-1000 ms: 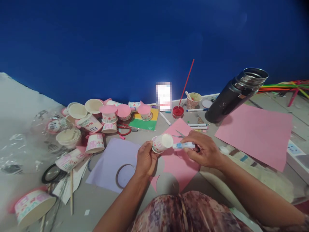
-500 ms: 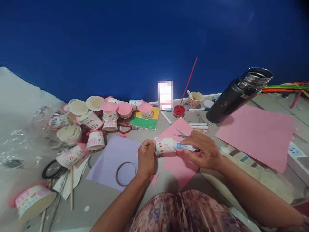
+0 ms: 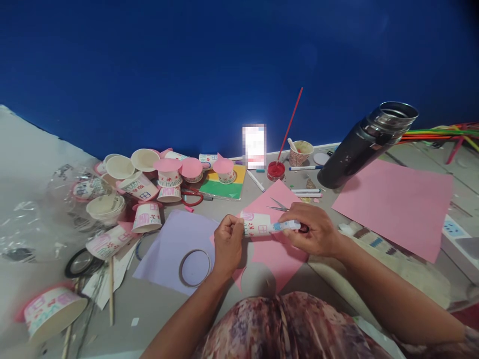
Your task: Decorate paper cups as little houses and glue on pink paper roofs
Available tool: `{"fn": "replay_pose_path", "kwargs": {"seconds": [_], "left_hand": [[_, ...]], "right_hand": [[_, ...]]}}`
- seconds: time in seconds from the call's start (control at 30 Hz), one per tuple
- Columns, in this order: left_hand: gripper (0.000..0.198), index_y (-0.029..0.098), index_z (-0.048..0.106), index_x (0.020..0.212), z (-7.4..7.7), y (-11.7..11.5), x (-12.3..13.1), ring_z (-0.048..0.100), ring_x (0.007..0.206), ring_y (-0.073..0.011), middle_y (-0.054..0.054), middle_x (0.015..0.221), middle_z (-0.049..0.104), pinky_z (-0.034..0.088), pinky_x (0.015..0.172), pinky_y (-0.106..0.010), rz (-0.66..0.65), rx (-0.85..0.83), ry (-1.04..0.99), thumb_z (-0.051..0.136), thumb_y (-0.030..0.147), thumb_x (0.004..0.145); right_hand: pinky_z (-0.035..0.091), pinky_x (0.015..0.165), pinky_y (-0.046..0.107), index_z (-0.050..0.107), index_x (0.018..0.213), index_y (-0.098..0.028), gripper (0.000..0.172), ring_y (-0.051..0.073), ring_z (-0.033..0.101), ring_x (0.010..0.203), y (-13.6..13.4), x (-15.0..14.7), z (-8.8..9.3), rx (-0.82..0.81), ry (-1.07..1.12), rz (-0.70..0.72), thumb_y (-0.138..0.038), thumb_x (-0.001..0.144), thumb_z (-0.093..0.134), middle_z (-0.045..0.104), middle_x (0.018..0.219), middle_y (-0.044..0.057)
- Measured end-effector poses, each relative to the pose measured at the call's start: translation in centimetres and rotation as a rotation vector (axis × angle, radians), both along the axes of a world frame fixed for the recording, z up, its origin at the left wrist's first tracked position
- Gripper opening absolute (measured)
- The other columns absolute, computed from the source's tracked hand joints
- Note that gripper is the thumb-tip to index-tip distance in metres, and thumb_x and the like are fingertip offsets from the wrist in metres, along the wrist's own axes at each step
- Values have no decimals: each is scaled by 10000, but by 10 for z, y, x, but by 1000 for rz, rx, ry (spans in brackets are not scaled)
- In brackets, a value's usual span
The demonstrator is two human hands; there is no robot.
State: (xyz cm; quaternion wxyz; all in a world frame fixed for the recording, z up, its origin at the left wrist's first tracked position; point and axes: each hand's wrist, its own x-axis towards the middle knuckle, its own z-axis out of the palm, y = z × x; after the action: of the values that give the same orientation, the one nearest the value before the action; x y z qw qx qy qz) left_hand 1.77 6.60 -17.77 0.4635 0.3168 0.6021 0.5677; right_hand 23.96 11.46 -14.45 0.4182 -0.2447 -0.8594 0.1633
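My left hand [image 3: 229, 242] grips a white paper cup [image 3: 255, 225] by its open end, fingers closed round the rim. Drawn on the cup are a pink window, red flowers and green strokes; it lies on its side in the air. My right hand [image 3: 312, 229] is closed on a white tube with a blue label [image 3: 286, 227], apparently glue, its nozzle at the cup's base edge. Scissors [image 3: 277, 205] show their blades beyond my right hand; whether the hand holds them or they lie on the cut pink paper [image 3: 282, 264] below, I cannot tell.
Decorated paper cups [image 3: 168, 172] with pink paper tops crowd the left side. Lilac paper [image 3: 160, 249] bears a tape roll [image 3: 195, 268]. A dark flask [image 3: 359, 149], pink sheet [image 3: 400, 209], red pot [image 3: 276, 170] holding a stick, and markers [image 3: 305, 168] lie beyond and right.
The tube's tip and my right hand have shifted slightly left along the cup's base edge. The cup is turned a little in my left hand. The view has shifted slightly.
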Motion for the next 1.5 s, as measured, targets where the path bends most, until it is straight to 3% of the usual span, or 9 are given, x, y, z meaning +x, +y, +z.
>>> {"fn": "replay_pose_path", "kwargs": {"seconds": [0.13,0.27,0.4,0.7,0.87,1.23,1.5], "left_hand": [[359,192,537,603,-5,4,-1,401,534,-92,63,548,477,337,521,-221,21,-45,-242,831,384,678],[420,197,504,608,-4,9,-1,467,540,-98,59,582,507,420,527,-236,18,-64,-358,862,418,608],[393,167,548,619,-1,12,-5,543,574,-107,37,618,575,473,549,-238,26,-89,-502,903,326,561],[200,137,630,684,-8,14,-9,635,592,-148,-5,667,660,539,564,-271,51,-139,-677,817,203,707],[163,134,638,676,-6,15,-7,644,621,-144,-17,696,689,567,608,-273,80,-155,-701,790,172,723],[327,142,613,656,2,13,-5,628,662,-130,6,720,681,528,626,-256,90,-65,-562,893,286,568],[374,160,557,638,1,13,-4,578,617,-109,29,667,630,490,586,-245,69,-90,-513,881,325,549]], "right_hand": [[431,612,311,647,1026,-205,205,179,559,654,-2,-2,-1,58,-13,71,-103,850,626,724,763,35],[436,619,313,646,1049,-206,228,181,565,667,-3,-2,-2,65,-16,106,-95,851,631,715,773,39],[436,617,308,656,1033,-206,208,181,567,673,-1,0,-4,59,-28,98,-99,855,647,706,769,38],[436,614,295,687,1016,-210,200,165,574,634,11,8,-6,42,-5,-4,-106,859,622,701,724,15],[442,595,288,691,1016,-217,179,160,577,609,9,5,-3,15,38,-4,-136,875,616,680,699,7],[464,611,304,693,1063,-227,226,168,569,629,0,-1,3,18,43,46,-113,881,621,750,779,24],[535,636,307,700,1130,-220,313,178,638,709,-3,-2,3,52,119,126,-77,857,645,727,808,51]]}}
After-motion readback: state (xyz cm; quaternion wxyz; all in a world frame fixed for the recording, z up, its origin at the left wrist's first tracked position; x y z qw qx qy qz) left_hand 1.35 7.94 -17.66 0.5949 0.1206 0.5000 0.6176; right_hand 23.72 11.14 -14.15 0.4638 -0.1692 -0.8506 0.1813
